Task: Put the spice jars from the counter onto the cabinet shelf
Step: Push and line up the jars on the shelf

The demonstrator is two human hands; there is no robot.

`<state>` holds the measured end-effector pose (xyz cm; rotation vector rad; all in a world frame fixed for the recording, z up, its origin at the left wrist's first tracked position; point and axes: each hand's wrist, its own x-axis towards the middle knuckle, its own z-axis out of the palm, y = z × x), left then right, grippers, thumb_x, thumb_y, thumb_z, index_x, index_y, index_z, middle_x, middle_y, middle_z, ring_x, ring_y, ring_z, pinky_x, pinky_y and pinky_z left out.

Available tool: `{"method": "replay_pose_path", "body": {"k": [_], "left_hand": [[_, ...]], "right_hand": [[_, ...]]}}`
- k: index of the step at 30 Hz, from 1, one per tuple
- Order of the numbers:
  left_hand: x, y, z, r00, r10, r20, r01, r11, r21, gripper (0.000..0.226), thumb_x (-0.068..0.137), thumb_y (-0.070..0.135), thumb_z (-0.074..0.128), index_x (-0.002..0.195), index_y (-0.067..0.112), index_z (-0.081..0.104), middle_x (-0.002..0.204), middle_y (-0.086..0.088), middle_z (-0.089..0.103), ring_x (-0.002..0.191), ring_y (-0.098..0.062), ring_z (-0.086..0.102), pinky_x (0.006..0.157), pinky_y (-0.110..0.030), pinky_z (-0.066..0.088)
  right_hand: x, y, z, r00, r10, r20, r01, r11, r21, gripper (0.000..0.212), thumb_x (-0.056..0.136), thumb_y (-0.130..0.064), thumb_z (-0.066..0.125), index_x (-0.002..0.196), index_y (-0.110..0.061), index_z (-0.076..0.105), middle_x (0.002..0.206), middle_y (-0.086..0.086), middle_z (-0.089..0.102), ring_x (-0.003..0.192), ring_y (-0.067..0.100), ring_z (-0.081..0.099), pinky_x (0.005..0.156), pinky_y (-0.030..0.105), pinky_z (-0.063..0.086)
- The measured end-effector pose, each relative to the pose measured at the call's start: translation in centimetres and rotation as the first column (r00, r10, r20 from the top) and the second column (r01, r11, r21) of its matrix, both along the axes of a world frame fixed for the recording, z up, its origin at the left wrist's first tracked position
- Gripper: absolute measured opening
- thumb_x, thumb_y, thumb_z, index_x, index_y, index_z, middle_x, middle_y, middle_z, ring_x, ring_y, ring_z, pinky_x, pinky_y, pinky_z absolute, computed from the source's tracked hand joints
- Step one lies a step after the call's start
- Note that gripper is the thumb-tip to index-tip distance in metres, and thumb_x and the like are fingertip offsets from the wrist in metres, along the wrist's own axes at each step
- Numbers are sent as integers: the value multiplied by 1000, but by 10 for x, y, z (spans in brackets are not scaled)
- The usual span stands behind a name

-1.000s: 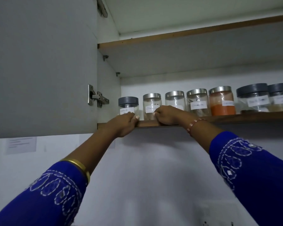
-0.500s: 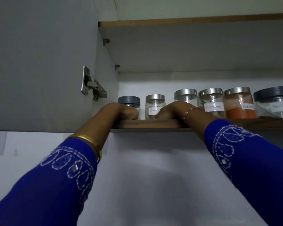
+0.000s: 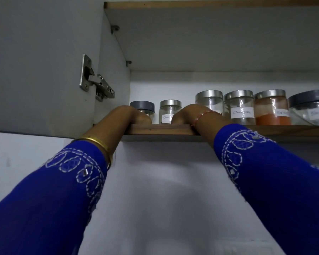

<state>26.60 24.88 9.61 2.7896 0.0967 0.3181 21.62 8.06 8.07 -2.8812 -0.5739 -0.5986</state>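
Observation:
Several labelled spice jars stand in a row on the wooden cabinet shelf [image 3: 265, 130]. My left hand [image 3: 134, 116] lies over the shelf edge, pressed against the base of a small grey-lidded jar [image 3: 142, 106] at the far left. My right hand [image 3: 188, 115] lies beside it, its fingertips against a small steel-lidded jar [image 3: 168, 111] and its back covering the lower part of a taller steel-lidded jar [image 3: 209, 100]. The fingers of both hands are mostly hidden from below. Right of them stand a cinnamon jar [image 3: 239, 107], a red-powder jar [image 3: 272, 111] and a wide grey-lidded jar [image 3: 309, 107].
The grey cabinet door [image 3: 41, 61] stands open on the left, with its steel hinge [image 3: 96, 85] close to my left wrist. Another shelf board [image 3: 210, 4] spans the top. Below the shelf is a white wall.
Both hands have slid further onto the shelf, and the two leftmost jars now stand deeper than a second ago. The view has moved closer and lower.

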Motion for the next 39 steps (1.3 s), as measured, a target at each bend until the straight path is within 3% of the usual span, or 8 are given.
{"method": "replay_pose_path", "body": {"k": [1, 2, 7, 10, 14, 21, 35, 39], "left_hand": [[0, 0, -1, 999, 4, 35, -3, 1000, -28, 24, 93, 14, 45, 70, 12, 46, 72, -7, 49, 62, -18, 47, 61, -25, 38], [0, 0, -2, 997, 15, 73, -13, 1000, -26, 20, 92, 16, 47, 73, 11, 49, 74, -6, 50, 64, -18, 48, 65, -26, 39], [2, 1, -6, 967, 91, 239, -112, 991, 76, 17, 91, 18, 46, 97, 7, 57, 106, -18, 59, 85, -25, 50, 76, -28, 35], [-9, -4, -7, 950, 96, 297, -118, 991, 57, 25, 89, 17, 50, 104, 1, 60, 105, -19, 59, 89, -25, 51, 74, -27, 34], [-26, -19, -17, 942, 51, 333, -45, 999, -27, 25, 89, 17, 48, 65, 11, 48, 92, -12, 54, 85, -23, 49, 74, -29, 35], [-45, -75, -26, 944, 78, 321, -100, 994, 53, 35, 95, 22, 34, 112, 1, 57, 127, -19, 56, 113, -33, 53, 92, -35, 42], [-28, -186, -11, 968, -182, 175, 170, 982, 80, 37, 95, 17, 32, 124, 7, 52, 136, -12, 49, 110, -21, 48, 99, -34, 34], [-13, -187, -4, 985, -136, 108, 132, 991, 37, 21, 95, 22, 35, 86, 17, 54, 97, -7, 54, 88, -19, 49, 79, -30, 39]], "right_hand": [[-33, -10, -13, 999, -48, 3, 48, 999, 13, 45, 99, 3, 27, 138, 0, 4, 106, 31, 53, 119, 27, 41, 111, 34, 23], [2, -9, -17, 996, -60, 69, 63, 997, -50, 35, 99, -1, 29, 125, 19, 42, 109, 26, 55, 119, 26, 43, 109, 33, 27], [194, -19, 19, 994, -104, 36, 108, 984, -143, 35, 76, -62, 60, 86, -29, 65, 100, 6, 68, 78, 23, 60, 80, 47, 51], [120, -12, 17, 999, 8, -54, -6, 999, 51, 19, 88, -28, 54, 76, -14, 56, 88, 5, 59, 79, 19, 54, 75, 31, 45], [23, -22, 2, 996, 87, -27, -85, 994, 70, 35, 96, -11, 36, 61, -14, 40, 86, 10, 49, 78, 20, 47, 58, 22, 33], [14, -56, -8, 995, 19, 101, -25, 998, 58, 48, 103, -28, 19, 132, 1, 44, 141, 20, 43, 128, 32, 42, 104, 32, 34], [48, -152, 5, 996, -83, -33, 84, 996, 42, 43, 96, -26, 35, 131, -4, 46, 141, 17, 45, 124, 30, 46, 102, 34, 36], [61, -155, 13, 996, -23, -88, 24, 1000, 2, 40, 98, -23, 33, 132, -5, 44, 140, 14, 44, 122, 27, 47, 98, 34, 37]]}}
